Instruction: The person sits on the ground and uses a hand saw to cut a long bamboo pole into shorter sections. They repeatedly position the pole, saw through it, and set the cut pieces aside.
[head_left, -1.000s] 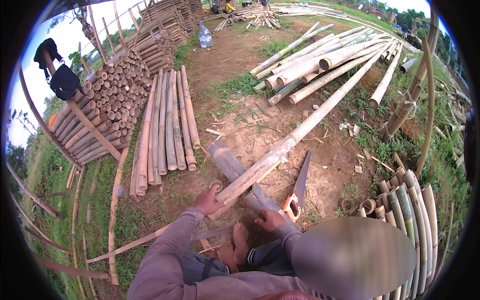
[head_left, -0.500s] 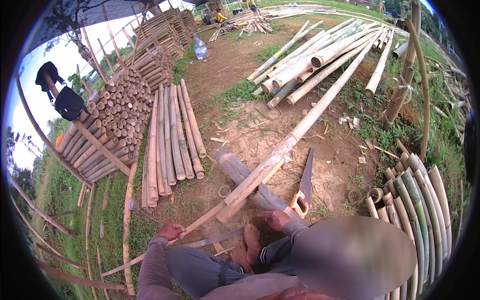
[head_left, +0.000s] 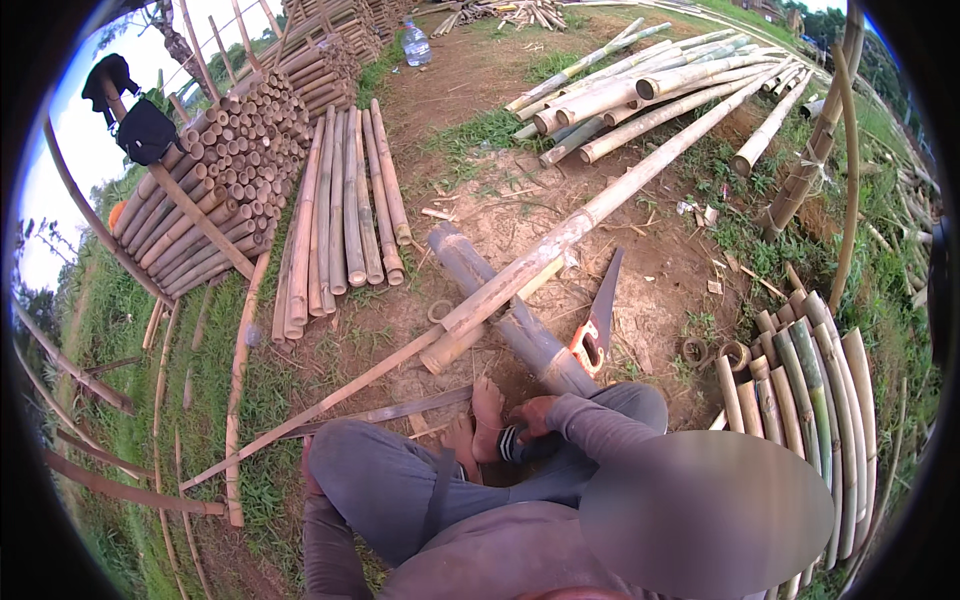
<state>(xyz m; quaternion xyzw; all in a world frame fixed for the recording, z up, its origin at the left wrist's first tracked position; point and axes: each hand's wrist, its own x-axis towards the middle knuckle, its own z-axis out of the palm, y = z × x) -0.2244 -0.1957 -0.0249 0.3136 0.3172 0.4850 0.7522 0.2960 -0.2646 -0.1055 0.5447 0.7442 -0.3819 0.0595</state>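
My left hand [head_left: 309,470] is down beside my left knee, mostly hidden by the leg, so its fingers cannot be made out. My right hand [head_left: 533,415] hangs low between my legs, beside my ankle and trouser cuff; its fingers are too small and shaded to read. Ahead, a long pale bamboo pole [head_left: 590,213] lies slantwise across a thick dark bamboo log [head_left: 530,345]. From the pole's near end a thin bamboo strip [head_left: 330,400] slopes down to the left. A hand saw [head_left: 603,305] with an orange handle leans against the log, right of the pole.
Cut bamboo poles [head_left: 355,220] lie side by side at the left, before a large bamboo stack [head_left: 240,160]. More long poles [head_left: 640,95] lie at the far right. Curved bamboo pieces [head_left: 810,390] stand near my right side. A plastic water bottle [head_left: 416,46] stands far off.
My left hand has left the thin strip and dropped beside my knee. My right hand has moved down and left, from beside the log to my ankle. The view has tilted downward.
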